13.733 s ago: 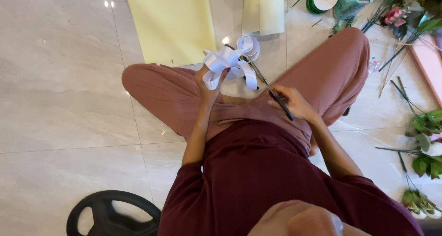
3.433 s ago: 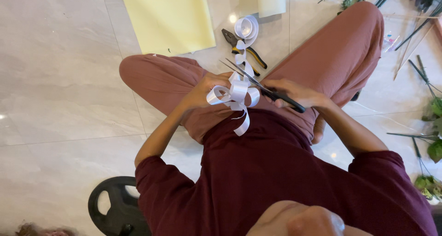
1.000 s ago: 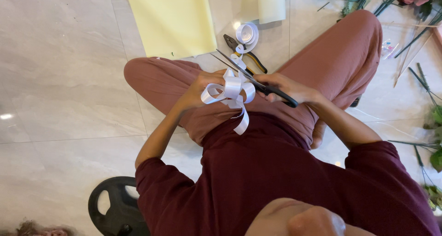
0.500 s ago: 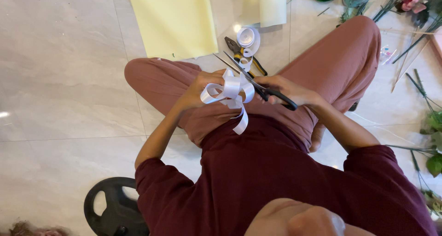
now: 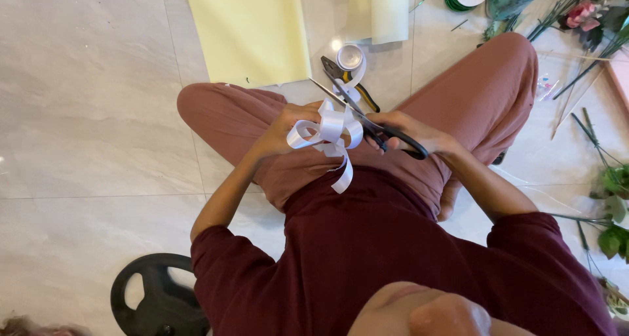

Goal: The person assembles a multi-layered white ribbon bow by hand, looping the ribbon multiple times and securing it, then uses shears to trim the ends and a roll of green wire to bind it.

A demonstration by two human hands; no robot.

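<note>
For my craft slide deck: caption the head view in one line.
Seated on the floor, left hand holds a white ribbon bow while right hand works black scissors beside it.

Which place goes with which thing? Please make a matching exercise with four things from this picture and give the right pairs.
Things:
1. white ribbon bow
2. scissors
3. yellow paper sheet
4. black round weight plate

Places:
A. on the floor beyond the knees
B. in the right hand
C. on the floor by the left elbow, at the bottom edge of the picture
D. in the left hand

Pairs: 1-D, 2-B, 3-A, 4-C
</note>
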